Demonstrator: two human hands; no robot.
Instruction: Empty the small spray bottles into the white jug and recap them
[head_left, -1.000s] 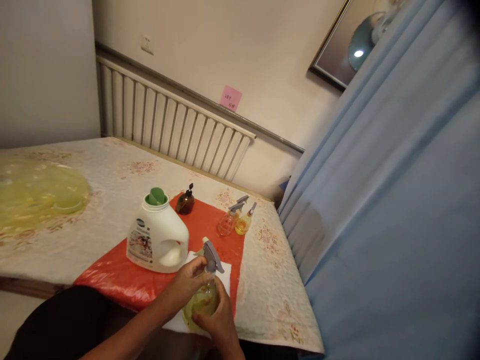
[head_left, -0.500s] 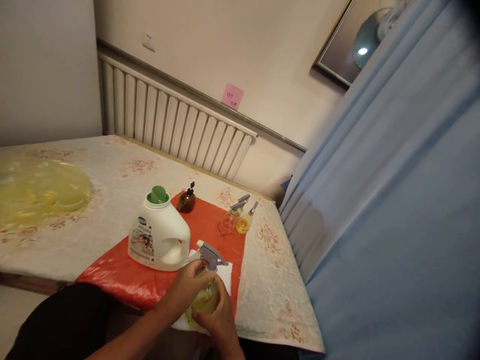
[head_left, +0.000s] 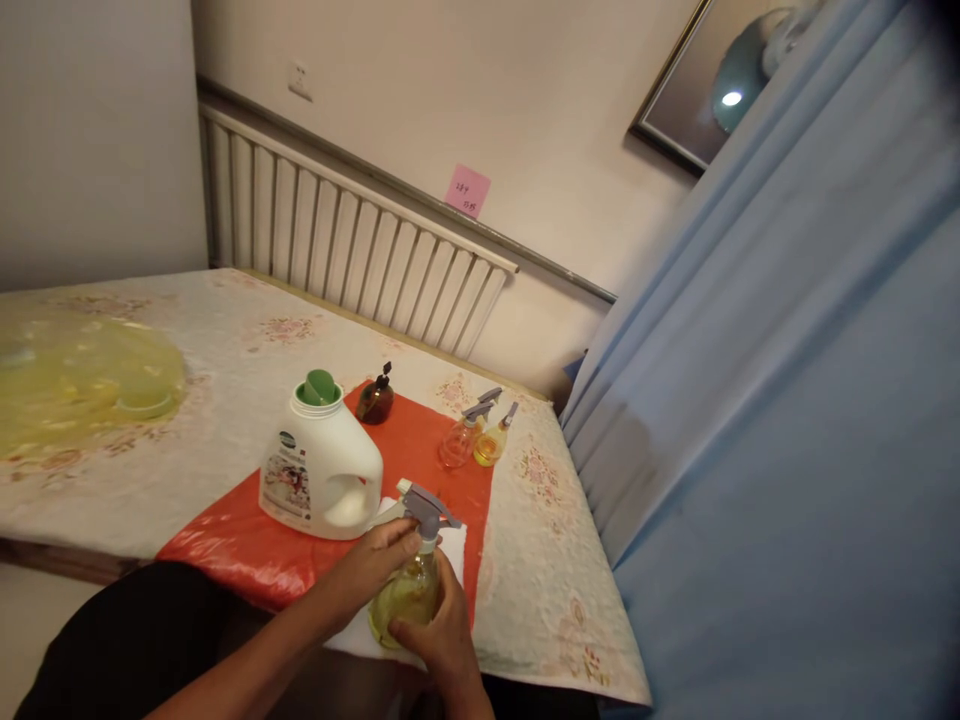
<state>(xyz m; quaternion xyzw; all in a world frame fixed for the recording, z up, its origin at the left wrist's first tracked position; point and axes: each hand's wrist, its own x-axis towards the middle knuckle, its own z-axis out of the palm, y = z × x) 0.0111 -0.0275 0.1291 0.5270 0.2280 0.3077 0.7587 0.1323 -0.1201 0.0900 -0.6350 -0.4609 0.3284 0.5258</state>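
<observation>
A clear spray bottle (head_left: 405,603) with yellowish liquid inside stands near the front edge of the red sheet, over a white cloth (head_left: 454,545). Its grey trigger head (head_left: 426,510) is seated on the neck. My right hand (head_left: 451,632) wraps round the bottle's body from the right, thumb in front. At the collar just below the trigger head, my left hand (head_left: 384,555) has its fingers and thumb closed, partly hiding the neck. Behind my left hand stands a white handled jug (head_left: 330,480) with a green cup (head_left: 319,388) set in its mouth.
Two trigger spray bottles, one pinkish (head_left: 454,448) and one with yellow liquid (head_left: 489,447), stand on the red sheet (head_left: 420,440). A dark brown bottle (head_left: 375,402) is farther back. A yellow plastic bag (head_left: 90,380) lies left; a blue curtain (head_left: 765,380) hangs right.
My left hand has shifted slightly at the collar, its thumb drawn back, so more of the bottle's neck shows. My right hand keeps its hold on the body.
</observation>
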